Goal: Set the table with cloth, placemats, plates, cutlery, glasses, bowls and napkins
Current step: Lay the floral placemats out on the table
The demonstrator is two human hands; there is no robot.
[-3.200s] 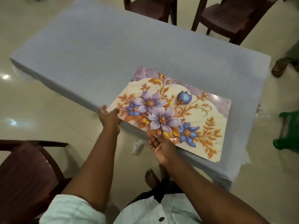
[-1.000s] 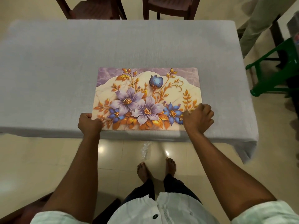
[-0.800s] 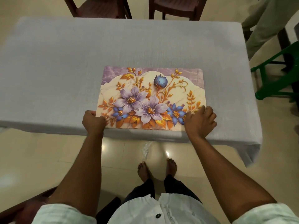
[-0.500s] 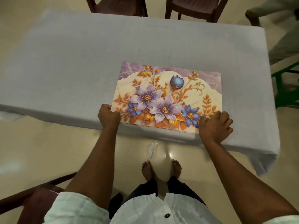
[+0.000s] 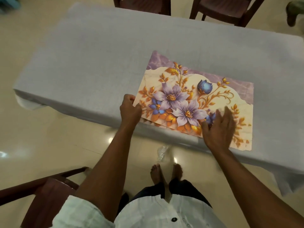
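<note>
A grey cloth [image 5: 98,55] covers the table. Near its front edge lies a floral placemat [image 5: 189,89] with purple and blue flowers and orange leaves. A second mat's edge shows just beneath its near left side. My left hand [image 5: 130,111] pinches the top mat's near left corner, which is raised slightly. My right hand [image 5: 218,129] is flat with fingers spread over the mat's near right part, blurred, holding nothing.
Two dark wooden chairs [image 5: 143,4] [image 5: 227,9] stand at the table's far side. Another wooden chair [image 5: 41,195] is close at my left. A clear plastic wrapper [image 5: 162,153] lies on the floor by my feet. Someone's foot [image 5: 292,12] shows at top right.
My right hand has let go of the mat's near right corner and opened out flat over it. My left hand keeps its grip. The view has swung left.
</note>
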